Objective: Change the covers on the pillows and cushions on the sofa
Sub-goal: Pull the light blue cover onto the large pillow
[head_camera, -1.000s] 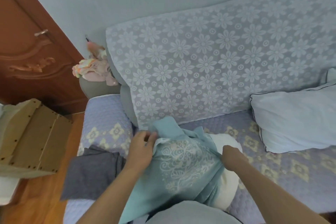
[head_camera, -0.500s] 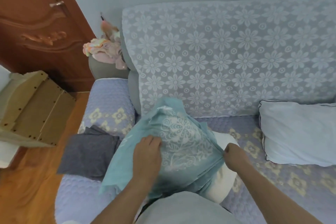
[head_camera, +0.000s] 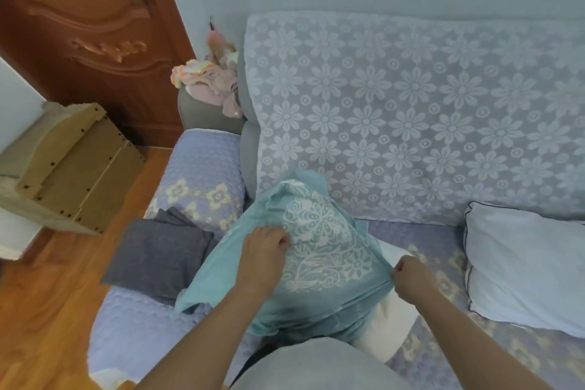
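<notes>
A teal cover (head_camera: 319, 250) with a white floral print lies over a white pillow (head_camera: 389, 323) on the sofa seat, right in front of me. The pillow's bare white end sticks out at the lower right. My left hand (head_camera: 264, 255) grips a fold of the teal cover on its upper left face. My right hand (head_camera: 411, 277) pinches the cover's right edge in a closed fist. A folded dark grey cover (head_camera: 158, 255) rests on the sofa's left end. A pale blue pillow (head_camera: 522, 269) with dark piping lies on the seat at the right.
A lace floral throw (head_camera: 411, 111) drapes the sofa back. Pink and yellow clothes (head_camera: 209, 82) sit on the grey armrest. A wooden door (head_camera: 95, 35) stands at the back left, with a plywood box (head_camera: 72, 161) on the wooden floor (head_camera: 47, 320) beside the sofa.
The view has shifted left and down. The teal cover now stretches further over the pillow, with my left hand lower on its face and my right hand pulling the edge outward.
</notes>
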{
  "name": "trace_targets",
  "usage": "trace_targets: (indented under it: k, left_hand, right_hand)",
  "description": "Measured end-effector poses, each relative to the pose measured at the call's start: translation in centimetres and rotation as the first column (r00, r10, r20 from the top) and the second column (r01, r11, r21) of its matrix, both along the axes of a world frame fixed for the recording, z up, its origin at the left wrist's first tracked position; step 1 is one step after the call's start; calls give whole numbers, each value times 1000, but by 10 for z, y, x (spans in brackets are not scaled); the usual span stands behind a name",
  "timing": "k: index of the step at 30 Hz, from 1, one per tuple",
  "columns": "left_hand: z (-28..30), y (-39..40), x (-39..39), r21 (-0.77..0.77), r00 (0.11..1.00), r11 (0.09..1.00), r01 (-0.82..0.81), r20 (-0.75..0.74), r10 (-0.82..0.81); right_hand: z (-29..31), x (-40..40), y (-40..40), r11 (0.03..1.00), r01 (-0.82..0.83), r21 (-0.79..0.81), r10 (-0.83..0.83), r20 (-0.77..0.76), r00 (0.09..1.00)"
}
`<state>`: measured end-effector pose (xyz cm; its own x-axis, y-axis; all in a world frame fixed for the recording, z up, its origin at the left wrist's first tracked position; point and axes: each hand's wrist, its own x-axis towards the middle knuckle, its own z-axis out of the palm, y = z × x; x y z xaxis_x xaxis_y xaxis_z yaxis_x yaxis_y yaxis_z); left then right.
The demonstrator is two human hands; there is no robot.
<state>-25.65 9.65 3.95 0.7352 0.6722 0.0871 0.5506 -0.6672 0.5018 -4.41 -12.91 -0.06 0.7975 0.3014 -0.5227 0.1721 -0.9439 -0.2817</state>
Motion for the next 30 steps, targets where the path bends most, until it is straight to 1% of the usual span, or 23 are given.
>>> trace_targets:
  k: [3,4,6,8,9,10,12,13,14,15,16,17,19,20,21,22,23,24,25,26,27,28,30]
  left_hand:
    - [15,-1,-7,-25,997,997,70,-17,-70]
    - [22,-8,-12,-4,996,996,88,-2,-88]
    - [32,-32,-26,52,989,993,111,96,-115]
    - [28,-54,-44,34,980,993,110,164,-114]
    - [19,-56,-51,31,983,994,102,148,-105]
    - [9,-52,-57,50,990,994,93,99,-97]
    - [-5,-37,-68,162,997,983,80,-36,-75]
    - [-8,-32,-75,190,996,979,68,-72,-55]
    - [-12,-32,-82,187,995,980,63,-86,-47]
    - [-15,-35,-88,171,997,984,50,-63,-40]
    - [-20,-41,-92,132,999,991,17,-42,-11]
    - [-24,-47,-96,53,999,997,-48,-19,49]
    - [-31,-53,-93,-159,976,970,-185,90,200]
    - [-30,-51,-86,-247,960,951,-188,159,231]
    - [-26,-51,-78,-307,953,941,-144,212,215]
    - [-22,-53,-71,-344,959,936,-74,233,162]
    - [-22,-56,-68,-359,972,933,4,220,80]
    - [-25,-60,-67,-341,978,937,80,210,-7]
    - [-28,-64,-67,-316,977,938,140,200,-78]
    - [-32,-65,-66,-298,972,936,187,194,-133]
    - [-35,-65,-64,-291,969,932,218,178,-171]
    - [-35,-63,-61,-289,970,930,227,154,-189]
    - [-32,-60,-55,-266,973,938,222,113,-199]
  right_hand:
    - [0,3,1,1000,23,-8,-23,-16,1000]
    - [-1,3,1,1000,28,-12,-28,-18,999]
    - [0,1,4,1000,26,-17,-26,3,1000]
    - [0,-2,6,999,51,-11,-51,32,998]
    - [2,-5,8,998,64,-12,-63,41,997]
    - [2,-7,9,997,72,-14,-71,54,996]
    - [5,-15,15,998,67,3,-67,84,994]
    - [7,-19,19,997,66,35,-69,90,994]
    - [9,-21,25,996,58,75,-65,94,993]
    - [13,-22,30,994,54,99,-63,91,994]
    - [15,-20,36,995,39,94,-48,88,995]
    - [18,-19,41,998,-16,52,12,70,997]
    - [28,-19,51,972,-210,-101,208,-32,978]
    - [35,-18,57,925,-331,-188,316,-106,943]
    - [42,-17,66,857,-446,-259,422,-146,895]
    - [51,-16,77,801,-521,-293,507,-130,852]
    - [60,-15,92,783,-559,-273,568,-50,821]
    - [67,-13,108,812,-563,-155,578,77,812]
    - [76,-9,125,830,-556,42,540,188,821]
    - [85,-7,140,797,-548,255,497,240,834]
    - [92,-4,154,739,-550,389,506,219,835]
    - [97,-2,166,705,-563,431,549,171,819]
    - [93,6,179,707,-587,393,624,44,780]
